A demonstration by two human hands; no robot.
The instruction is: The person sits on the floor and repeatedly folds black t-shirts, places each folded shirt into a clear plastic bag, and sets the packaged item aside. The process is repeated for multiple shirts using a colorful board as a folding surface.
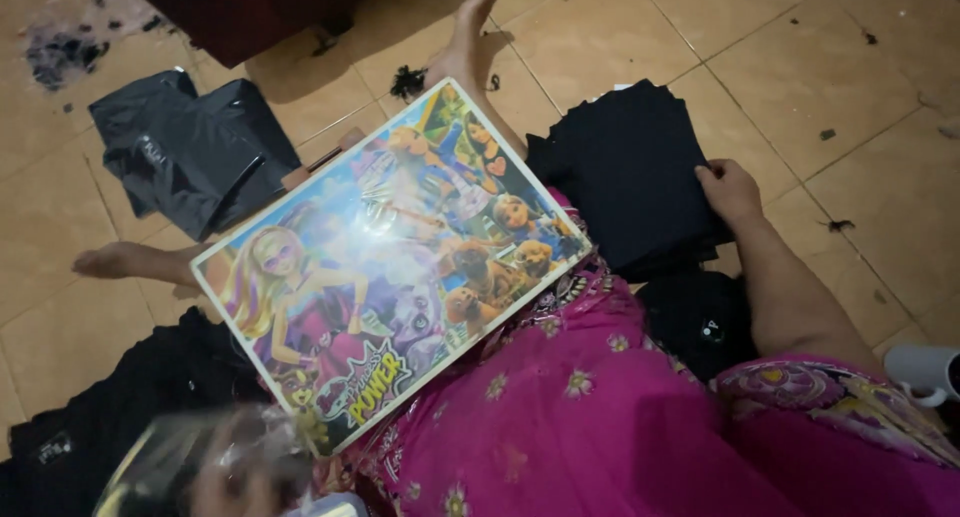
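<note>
One black garment (625, 172) is getting gripped by your right hand (728, 192); your blurred left hand (225, 477) is clutching clear plastic (170, 457), bagging unfinished.

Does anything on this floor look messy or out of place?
Yes. Dark fluffy clumps lie scattered on the beige tiled floor at top left, with smaller bits elsewhere. A colourful cartoon picture board rests askew across the pink-clad lap, among black folded garments.

board (400, 257): flat across the lap
folded stack (630, 172): on the floor (820, 67), right of board, right hand (728, 189) on its edge
bagged garment (190, 152): floor, left of board
mug (925, 372): floor, far right
</note>
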